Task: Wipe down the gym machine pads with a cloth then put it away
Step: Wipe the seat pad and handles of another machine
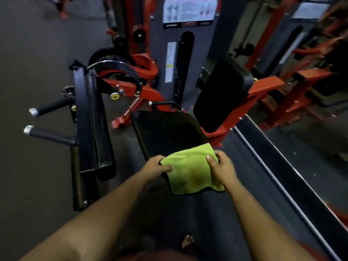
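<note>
A lime-green cloth (pixel 190 172) with brownish stains hangs spread between my two hands, just in front of the black seat pad (pixel 165 129) of a red gym machine. My left hand (pixel 158 166) pinches the cloth's left edge, thumb on top. My right hand (pixel 220 166) pinches its right edge the same way. Behind the seat rises the black back pad (pixel 220 93), tilted. To the left stand long black leg pads (pixel 94 119) on the machine's arm.
The grey weight-stack tower (pixel 178 53) with an instruction placard stands behind the seat. Two black handles with silver caps (pixel 49 134) stick out at the left. A mirror wall with a dark base strip (pixel 282 176) runs along the right. My bare foot (pixel 187 240) shows below.
</note>
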The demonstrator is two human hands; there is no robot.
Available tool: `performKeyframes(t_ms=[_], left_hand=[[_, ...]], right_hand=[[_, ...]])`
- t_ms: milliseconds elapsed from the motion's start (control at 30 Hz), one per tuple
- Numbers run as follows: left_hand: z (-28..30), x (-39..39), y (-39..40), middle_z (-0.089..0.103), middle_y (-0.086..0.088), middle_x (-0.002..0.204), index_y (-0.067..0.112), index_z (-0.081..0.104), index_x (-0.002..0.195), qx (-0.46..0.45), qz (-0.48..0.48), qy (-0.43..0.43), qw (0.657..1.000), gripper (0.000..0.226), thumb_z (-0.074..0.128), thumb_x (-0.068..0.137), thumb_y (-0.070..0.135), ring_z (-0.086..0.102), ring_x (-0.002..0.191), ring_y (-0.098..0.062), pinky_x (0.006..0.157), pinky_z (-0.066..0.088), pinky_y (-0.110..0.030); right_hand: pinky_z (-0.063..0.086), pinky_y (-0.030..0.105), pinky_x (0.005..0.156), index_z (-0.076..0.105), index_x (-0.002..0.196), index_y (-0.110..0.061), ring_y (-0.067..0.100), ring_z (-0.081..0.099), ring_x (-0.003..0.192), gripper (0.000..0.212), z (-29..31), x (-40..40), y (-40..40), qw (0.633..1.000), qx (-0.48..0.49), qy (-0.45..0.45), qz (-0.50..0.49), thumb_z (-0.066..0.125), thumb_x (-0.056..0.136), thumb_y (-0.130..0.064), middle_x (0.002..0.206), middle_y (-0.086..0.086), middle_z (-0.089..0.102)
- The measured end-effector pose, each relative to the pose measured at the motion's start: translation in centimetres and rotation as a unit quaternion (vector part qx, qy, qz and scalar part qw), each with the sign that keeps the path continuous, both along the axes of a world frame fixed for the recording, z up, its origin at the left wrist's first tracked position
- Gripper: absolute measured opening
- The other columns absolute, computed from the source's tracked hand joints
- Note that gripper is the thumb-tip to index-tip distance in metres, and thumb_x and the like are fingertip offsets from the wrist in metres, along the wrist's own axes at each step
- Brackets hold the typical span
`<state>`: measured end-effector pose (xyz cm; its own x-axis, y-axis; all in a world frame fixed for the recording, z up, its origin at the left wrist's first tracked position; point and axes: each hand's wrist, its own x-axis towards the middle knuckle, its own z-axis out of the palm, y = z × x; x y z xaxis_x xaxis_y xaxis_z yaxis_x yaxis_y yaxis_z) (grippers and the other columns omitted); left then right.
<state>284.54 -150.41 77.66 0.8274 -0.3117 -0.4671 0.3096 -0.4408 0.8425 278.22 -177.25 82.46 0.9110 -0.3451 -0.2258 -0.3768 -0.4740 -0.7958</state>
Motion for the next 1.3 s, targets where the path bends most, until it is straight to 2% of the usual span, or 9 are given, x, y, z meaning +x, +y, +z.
performKeyframes(t_ms=[133, 367, 533, 667, 800, 867, 967, 1100, 1300], left_hand=[[-2.0, -0.3, -1.7, 0.063, 0.005, 0.073, 0.023, 0.062, 0.086, 0.047, 0.063, -0.013, 0.997, 0.022, 0.083, 0.083, 0.021, 0.062, 0.071, -0.014, 0.062, 0.050, -0.027], [-8.1, 3.8, -1.9, 0.068, -0.001, 0.078, 0.017, 0.063, 0.087, 0.045, 0.198, 0.013, 0.979, 0.026, 0.080, 0.081, 0.036, 0.066, 0.076, -0.020, 0.073, 0.054, -0.046], [-15.0, 9.0, -1.5, 0.072, -0.001, 0.085, 0.023, 0.059, 0.089, 0.070, 0.219, 0.061, 0.971, 0.035, 0.063, 0.072, 0.053, 0.072, 0.084, -0.025, 0.077, 0.058, -0.045], [-20.0, 11.2, -0.6, 0.074, -0.007, 0.100, 0.019, 0.067, 0.106, 0.171, 0.300, 0.017, 0.939, 0.055, 0.044, 0.094, 0.068, 0.069, 0.100, -0.027, 0.084, 0.054, -0.037], [-23.8, 12.8, -0.2, 0.055, -0.003, 0.148, 0.016, 0.052, 0.146, 0.196, 0.365, -0.046, 0.909, 0.075, 0.029, 0.096, 0.068, 0.049, 0.138, -0.020, 0.114, 0.039, -0.037], [-25.7, 13.8, -0.7, 0.032, 0.010, 0.163, 0.025, 0.032, 0.159, 0.155, 0.362, -0.035, 0.919, 0.071, 0.032, 0.101, 0.065, 0.028, 0.150, -0.003, 0.124, 0.025, -0.037], [-26.6, 14.4, -1.8, 0.008, 0.029, 0.163, 0.041, 0.011, 0.159, 0.105, 0.355, -0.030, 0.929, 0.070, 0.030, 0.097, 0.067, 0.004, 0.143, 0.024, 0.124, 0.012, -0.026], [-27.3, 15.1, -2.8, -0.001, 0.035, 0.161, 0.045, 0.001, 0.156, 0.100, 0.359, -0.041, 0.927, 0.073, 0.026, 0.093, 0.072, -0.001, 0.148, 0.017, 0.124, 0.008, -0.026], [-28.5, 18.0, -2.8, 0.005, 0.024, 0.168, 0.035, 0.006, 0.163, 0.087, 0.443, -0.062, 0.890, 0.078, 0.027, 0.096, 0.069, 0.005, 0.152, 0.010, 0.126, 0.012, -0.028]], right_hand=[[0.052, 0.041, 0.086, 0.057, 0.120, -0.029, 0.025, 0.064, 0.102, 0.027, -2.9, 5.8, -1.6, 0.979, -0.138, 0.076, 0.129, 0.063, 0.096, -0.041, 0.110, 0.001, 0.068], [0.053, 0.046, 0.091, 0.055, 0.132, -0.022, 0.032, 0.062, 0.113, 0.036, -6.4, 20.7, 2.2, 0.913, -0.251, 0.050, 0.318, 0.056, 0.100, -0.039, 0.126, 0.007, 0.060], [0.053, 0.046, 0.086, 0.055, 0.129, -0.025, 0.030, 0.061, 0.108, 0.032, -13.6, 30.2, 7.7, 0.864, -0.303, 0.006, 0.402, 0.053, 0.101, -0.042, 0.119, 0.004, 0.057], [0.025, 0.066, 0.113, 0.019, 0.159, -0.038, 0.033, 0.025, 0.150, 0.074, -21.0, 33.6, 12.0, 0.831, -0.353, 0.032, 0.428, 0.052, 0.096, -0.061, 0.165, 0.005, 0.026], [0.004, 0.084, 0.109, -0.013, 0.158, -0.044, 0.039, -0.017, 0.155, 0.096, -28.9, 31.6, 13.5, 0.820, -0.331, 0.085, 0.460, 0.028, 0.085, -0.089, 0.170, 0.002, -0.019], [0.001, 0.084, 0.108, -0.008, 0.160, -0.043, 0.040, -0.018, 0.155, 0.093, -31.4, 29.8, 13.6, 0.832, -0.321, 0.056, 0.450, 0.028, 0.086, -0.087, 0.170, 0.001, -0.019], [0.004, 0.085, 0.107, 0.002, 0.162, -0.043, 0.041, -0.008, 0.156, 0.088, -33.0, 28.6, 13.4, 0.828, -0.331, 0.013, 0.453, 0.036, 0.088, -0.078, 0.172, 0.003, -0.010], [0.005, 0.088, 0.103, 0.003, 0.159, -0.048, 0.042, -0.006, 0.156, 0.079, -33.4, 33.7, 14.1, 0.805, -0.325, -0.027, 0.496, 0.039, 0.092, -0.068, 0.172, -0.001, -0.008], [-0.003, 0.088, 0.102, 0.014, 0.156, -0.053, 0.038, -0.007, 0.156, 0.075, -33.3, 45.0, 20.1, 0.844, -0.293, -0.019, 0.449, 0.044, 0.089, -0.068, 0.172, -0.006, -0.005]])
